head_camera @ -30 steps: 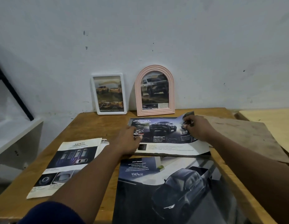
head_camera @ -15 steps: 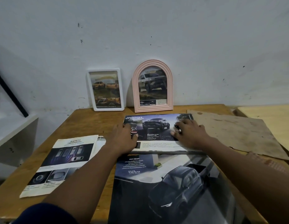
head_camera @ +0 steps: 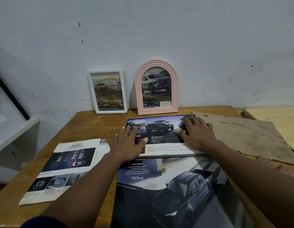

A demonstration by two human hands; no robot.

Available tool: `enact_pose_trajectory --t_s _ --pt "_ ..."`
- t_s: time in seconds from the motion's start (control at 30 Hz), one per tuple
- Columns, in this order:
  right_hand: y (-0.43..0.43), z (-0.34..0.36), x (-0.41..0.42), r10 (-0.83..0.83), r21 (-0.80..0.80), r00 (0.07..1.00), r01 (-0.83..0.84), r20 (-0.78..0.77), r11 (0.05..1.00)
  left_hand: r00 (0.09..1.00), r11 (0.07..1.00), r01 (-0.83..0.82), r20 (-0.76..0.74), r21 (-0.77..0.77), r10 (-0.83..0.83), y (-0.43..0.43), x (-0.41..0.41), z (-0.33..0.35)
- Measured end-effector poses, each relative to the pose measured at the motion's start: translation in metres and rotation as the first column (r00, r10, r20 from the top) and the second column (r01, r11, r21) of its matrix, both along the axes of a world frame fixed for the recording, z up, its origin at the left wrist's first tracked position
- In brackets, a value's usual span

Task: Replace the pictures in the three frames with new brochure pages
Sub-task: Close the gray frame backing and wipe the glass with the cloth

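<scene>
Cardboard sheet (head_camera: 245, 137) right of brochure page (head_camera: 161, 129); white frame (head_camera: 111, 111), pink frame (head_camera: 157, 111) behind.

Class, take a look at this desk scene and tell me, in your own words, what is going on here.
A person presses the left hand and right hand flat on a dark truck brochure page on the wooden table. Behind it, a white rectangular frame and a pink arched frame lean against the wall, each holding a truck picture. A white Safety page lies to the left, a large pickup brochure nearer the person.
</scene>
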State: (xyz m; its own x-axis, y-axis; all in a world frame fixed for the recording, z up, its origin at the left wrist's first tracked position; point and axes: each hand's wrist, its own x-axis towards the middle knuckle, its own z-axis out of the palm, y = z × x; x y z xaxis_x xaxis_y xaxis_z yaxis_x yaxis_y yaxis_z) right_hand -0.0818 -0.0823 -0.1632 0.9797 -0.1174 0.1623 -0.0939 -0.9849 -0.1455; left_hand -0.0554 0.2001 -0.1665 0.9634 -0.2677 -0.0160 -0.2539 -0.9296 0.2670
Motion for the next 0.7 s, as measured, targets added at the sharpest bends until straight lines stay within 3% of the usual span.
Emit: enact_pose_trajectory --t_s 0.2,0.37,0.5,0.7 --pt "-0.002 0.001 0.000 0.061 -0.004 0.991 -0.062 -0.120 0.998 1.000 0.997 0.010 -0.013 0.082 -0.009 -0.004 0.006 0.005" --pt "-0.007 0.008 -0.006 0.049 0.131 0.996 -0.039 -0.068 0.991 1.000 0.992 -0.014 -0.011 0.123 0.016 -0.014 0.002 0.010" --pt "-0.034 0.027 -0.021 -0.072 0.183 0.997 0.077 -0.032 0.980 0.999 0.994 0.021 0.024 0.109 -0.024 -0.038 0.002 0.020" --pt "-0.130 0.029 -0.068 -0.366 0.197 0.926 0.377 -0.089 0.905 0.962 0.960 0.265 0.039 0.094 -0.270 -0.138 -0.010 0.023"
